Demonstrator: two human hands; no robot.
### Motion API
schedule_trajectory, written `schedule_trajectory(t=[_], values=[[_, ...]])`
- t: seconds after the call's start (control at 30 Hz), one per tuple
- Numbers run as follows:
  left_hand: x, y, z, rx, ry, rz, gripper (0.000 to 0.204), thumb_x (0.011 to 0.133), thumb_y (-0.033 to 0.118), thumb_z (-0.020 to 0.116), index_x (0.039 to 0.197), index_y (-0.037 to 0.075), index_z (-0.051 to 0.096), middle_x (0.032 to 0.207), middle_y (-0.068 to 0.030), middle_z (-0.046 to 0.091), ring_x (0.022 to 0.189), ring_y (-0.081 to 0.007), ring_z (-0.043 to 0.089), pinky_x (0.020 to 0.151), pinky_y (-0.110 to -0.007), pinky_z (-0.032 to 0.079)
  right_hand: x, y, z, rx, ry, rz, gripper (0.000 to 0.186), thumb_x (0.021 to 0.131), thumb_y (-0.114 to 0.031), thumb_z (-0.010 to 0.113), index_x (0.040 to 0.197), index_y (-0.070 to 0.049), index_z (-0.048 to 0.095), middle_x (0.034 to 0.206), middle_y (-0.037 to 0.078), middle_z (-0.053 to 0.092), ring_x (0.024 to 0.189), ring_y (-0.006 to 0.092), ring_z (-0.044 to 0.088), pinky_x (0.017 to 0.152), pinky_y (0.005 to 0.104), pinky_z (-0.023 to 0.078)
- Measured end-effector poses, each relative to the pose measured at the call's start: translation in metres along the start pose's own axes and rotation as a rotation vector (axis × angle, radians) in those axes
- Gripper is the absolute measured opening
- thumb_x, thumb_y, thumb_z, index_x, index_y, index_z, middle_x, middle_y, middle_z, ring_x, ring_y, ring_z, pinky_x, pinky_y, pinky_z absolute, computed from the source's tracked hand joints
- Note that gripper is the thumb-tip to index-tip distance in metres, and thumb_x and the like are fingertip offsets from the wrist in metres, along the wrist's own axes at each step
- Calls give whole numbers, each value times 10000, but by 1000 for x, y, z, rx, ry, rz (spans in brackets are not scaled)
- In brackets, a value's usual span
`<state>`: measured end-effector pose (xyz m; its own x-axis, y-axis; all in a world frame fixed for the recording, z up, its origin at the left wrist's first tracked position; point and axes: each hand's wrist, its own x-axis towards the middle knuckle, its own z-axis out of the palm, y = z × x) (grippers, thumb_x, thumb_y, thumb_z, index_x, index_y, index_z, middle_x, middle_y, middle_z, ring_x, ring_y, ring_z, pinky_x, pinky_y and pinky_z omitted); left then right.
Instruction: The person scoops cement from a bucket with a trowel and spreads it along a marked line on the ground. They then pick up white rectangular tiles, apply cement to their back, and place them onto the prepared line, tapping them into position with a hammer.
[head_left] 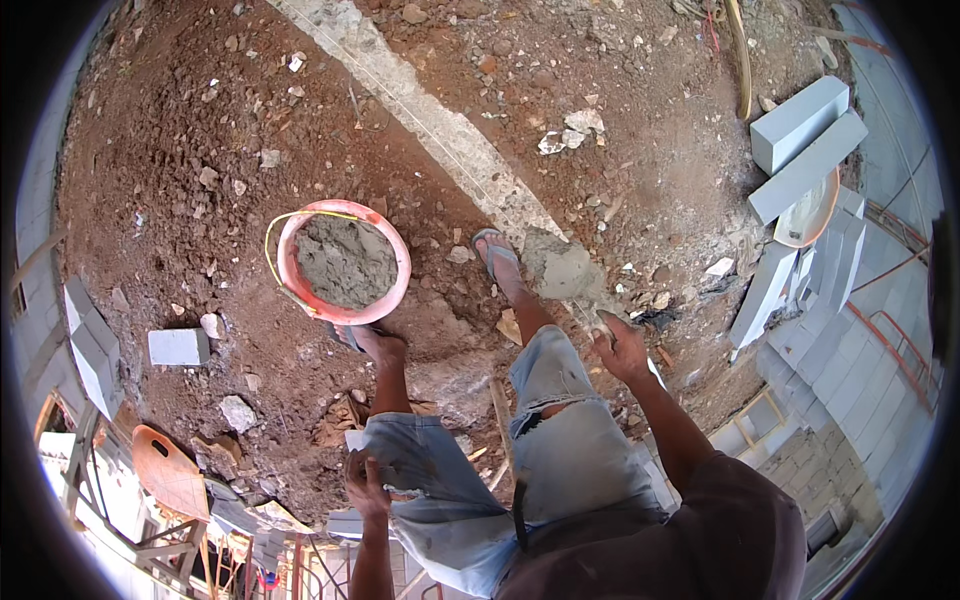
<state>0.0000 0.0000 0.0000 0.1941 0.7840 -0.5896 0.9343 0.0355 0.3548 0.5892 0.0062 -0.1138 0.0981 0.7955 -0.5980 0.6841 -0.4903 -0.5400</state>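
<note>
My right hand is closed around a trowel, mostly hidden by the fingers and by mortar at its far end. A lump of wet grey mortar lies at the near end of a narrow concrete strip, beside my right foot. Near my left thigh, my left hand hangs with loosely bent fingers and nothing visible in them. A round reddish bucket with a yellow handle, filled with grey mortar, stands by my left foot.
A taut string runs along the concrete strip. Grey blocks are stacked at right, beside an orange-rimmed scoop. One block lies at left. An orange board-like piece leans at lower left. Rubble covers the reddish soil.
</note>
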Motion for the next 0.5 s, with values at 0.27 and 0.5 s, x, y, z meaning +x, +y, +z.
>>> schedule_trajectory(t=[0.27,0.5], values=[[53,47,-19,-154,42,-117,389,1047,316,485,1253,-4,569,1097,-251,624,1004,-445,612,933,-511,495,51,168,115,-235,7,540,434,924,-316,667,1306,-160,533,1226,176,650,1037,429,675,866,536,553],[72,77,-35,-171,-49,-303,440,997,399,557,1135,-1,677,1243,-246,639,1139,-453,603,1018,-527,458,121,79,71,161,102,312,420,893,-296,707,1233,-110,546,1000,255,689,961,470,667,804,543,520]])
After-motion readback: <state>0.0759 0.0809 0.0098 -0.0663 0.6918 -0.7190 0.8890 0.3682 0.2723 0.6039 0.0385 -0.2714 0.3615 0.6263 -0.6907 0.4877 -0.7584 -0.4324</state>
